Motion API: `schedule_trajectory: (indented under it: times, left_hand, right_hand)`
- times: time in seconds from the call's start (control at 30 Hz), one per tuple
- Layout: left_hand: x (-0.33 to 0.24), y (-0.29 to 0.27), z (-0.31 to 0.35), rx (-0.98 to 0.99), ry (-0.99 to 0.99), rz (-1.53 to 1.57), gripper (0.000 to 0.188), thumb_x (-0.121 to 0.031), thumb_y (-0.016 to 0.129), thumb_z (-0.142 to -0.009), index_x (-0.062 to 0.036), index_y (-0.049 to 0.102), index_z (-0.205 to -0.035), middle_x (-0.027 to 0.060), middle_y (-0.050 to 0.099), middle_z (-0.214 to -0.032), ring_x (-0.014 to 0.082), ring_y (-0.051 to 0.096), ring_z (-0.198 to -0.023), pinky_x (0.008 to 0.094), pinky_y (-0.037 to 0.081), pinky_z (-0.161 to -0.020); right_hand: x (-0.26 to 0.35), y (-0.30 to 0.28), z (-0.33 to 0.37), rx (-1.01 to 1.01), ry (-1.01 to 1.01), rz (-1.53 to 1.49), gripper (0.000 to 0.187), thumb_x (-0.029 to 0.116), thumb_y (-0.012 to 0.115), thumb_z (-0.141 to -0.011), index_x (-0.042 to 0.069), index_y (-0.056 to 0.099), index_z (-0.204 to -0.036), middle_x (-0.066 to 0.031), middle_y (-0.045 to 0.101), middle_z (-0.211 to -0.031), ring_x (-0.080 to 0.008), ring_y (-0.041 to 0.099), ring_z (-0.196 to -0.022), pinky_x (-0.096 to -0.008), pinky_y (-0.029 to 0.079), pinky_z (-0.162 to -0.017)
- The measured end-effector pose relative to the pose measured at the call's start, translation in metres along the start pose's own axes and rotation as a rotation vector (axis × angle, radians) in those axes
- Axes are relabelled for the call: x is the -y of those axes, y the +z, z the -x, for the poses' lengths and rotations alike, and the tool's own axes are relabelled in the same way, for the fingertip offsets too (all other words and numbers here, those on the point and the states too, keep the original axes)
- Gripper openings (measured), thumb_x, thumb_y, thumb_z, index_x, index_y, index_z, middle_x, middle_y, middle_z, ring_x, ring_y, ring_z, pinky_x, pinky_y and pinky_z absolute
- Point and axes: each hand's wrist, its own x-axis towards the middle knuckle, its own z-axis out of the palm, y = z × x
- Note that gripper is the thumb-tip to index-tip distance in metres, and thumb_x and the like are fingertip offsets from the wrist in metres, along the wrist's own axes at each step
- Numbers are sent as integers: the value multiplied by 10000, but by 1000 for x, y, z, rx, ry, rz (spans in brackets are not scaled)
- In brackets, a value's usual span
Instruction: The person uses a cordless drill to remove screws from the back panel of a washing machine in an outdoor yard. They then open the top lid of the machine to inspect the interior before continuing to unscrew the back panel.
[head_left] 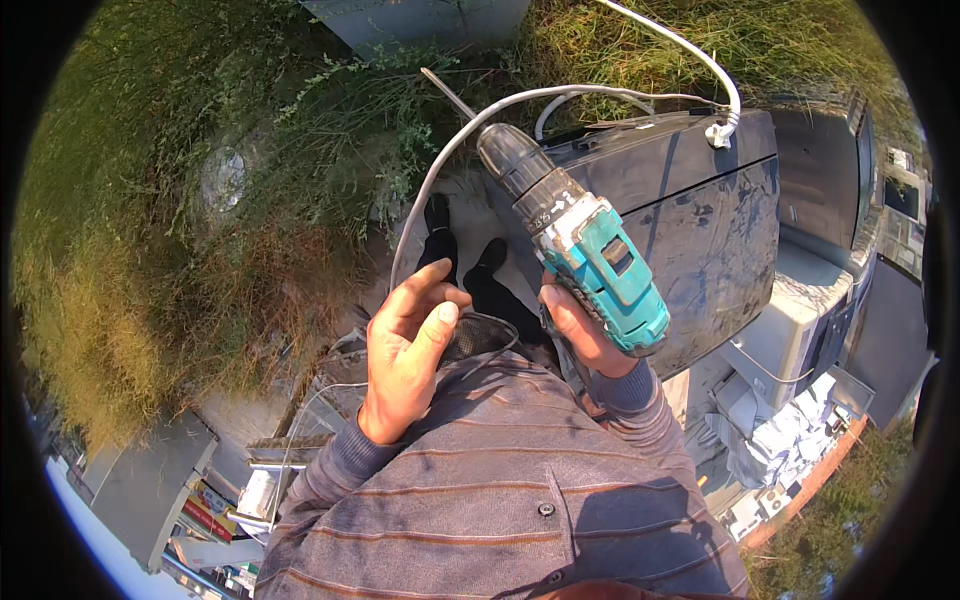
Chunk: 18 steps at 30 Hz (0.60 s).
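Observation:
My right hand (585, 330) is wrapped round the grip of a teal and black cordless drill (610, 265). The drill is held on its side, and a long thin bit (447, 92) in its chuck points up and to the left. My left hand (408, 350) is raised to the left of the drill, fingers bent and thumb apart, with nothing visible in it. Behind that hand runs a grey cable or thin hose (418, 205), arching over the drill's front. Under and beyond the drill stands a dusty dark grey appliance (700, 220) with a white elbow-ended hose (728, 90) at its top corner.
Tall grass and shrubs (200, 250) fill the left side. To the right of the dark appliance are a white appliance box (800, 300) and a heap of white scraps (780, 445). A grey panel (420, 25) stands at the far edge. My feet (490, 255) are below my hands.

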Motion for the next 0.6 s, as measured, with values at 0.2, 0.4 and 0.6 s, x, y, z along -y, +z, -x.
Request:
schedule_trajectory:
  times: [0.2, 0.4, 0.6]
  left_hand:
    - [-12, -2, 16, -331, 251, 905, 504, -442, 463, -1119, -50, 518, -1430, 60, 612, -1079, 168, 564, -864, 347, 491, -778]
    - [-89, 12, 2, -313, 1199, 465, 543, -426, 524, -1094, -12, 553, -1444, 52, 557, -850, 148, 466, -756, 323, 407, -699]
    - [-162, 56, -15, -177, 1805, 553, 377, -559, 566, -1043, -274, 604, -799, -173, 497, -613, 22, 406, -526, 215, 366, -551]
  right_hand:
    - [0, -39, 23, 90, -79, -5, 357, 71, 855, -781, 120, 782, -1126, -31, 750, -1126, -283, 673, -1004, -423, 488, -892]
    - [12, -63, 32, 74, -435, 13, 240, 31, 806, -735, 42, 698, -949, -103, 723, -890, -301, 718, -761, -364, 591, -676]
    - [-8, -90, 95, 157, -173, -291, 535, 153, 798, -738, -42, 690, -1224, -191, 750, -1023, -348, 736, -859, -396, 596, -762]
